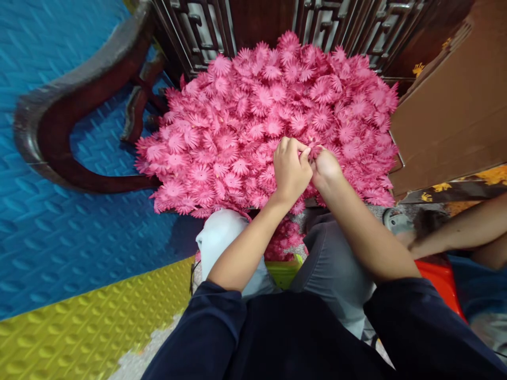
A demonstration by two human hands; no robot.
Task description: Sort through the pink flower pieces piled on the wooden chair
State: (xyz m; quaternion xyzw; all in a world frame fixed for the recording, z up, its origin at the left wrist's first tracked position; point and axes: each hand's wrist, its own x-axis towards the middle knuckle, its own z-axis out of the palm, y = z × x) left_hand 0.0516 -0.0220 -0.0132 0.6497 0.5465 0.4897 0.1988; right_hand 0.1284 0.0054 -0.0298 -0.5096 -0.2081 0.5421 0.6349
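Observation:
A broad heap of pink artificial flowers (229,132) fills the middle of the view. Over its front right part my two hands meet. My left hand (292,168) is closed, thumb and fingers pinched at the edge of a darker pink flower piece (315,148). My right hand (325,164) is turned inward beside it, fingers curled round the same piece and partly hidden. More pink flowers (285,237) lie lower down, between my knees.
A dark wooden armrest (51,113) curves at the left above blue matting (99,237). A cardboard box (455,111) stands at the right. Another person's arm (463,227) and a red stool (441,282) are at the lower right. A green-yellow container (283,272) sits between my legs.

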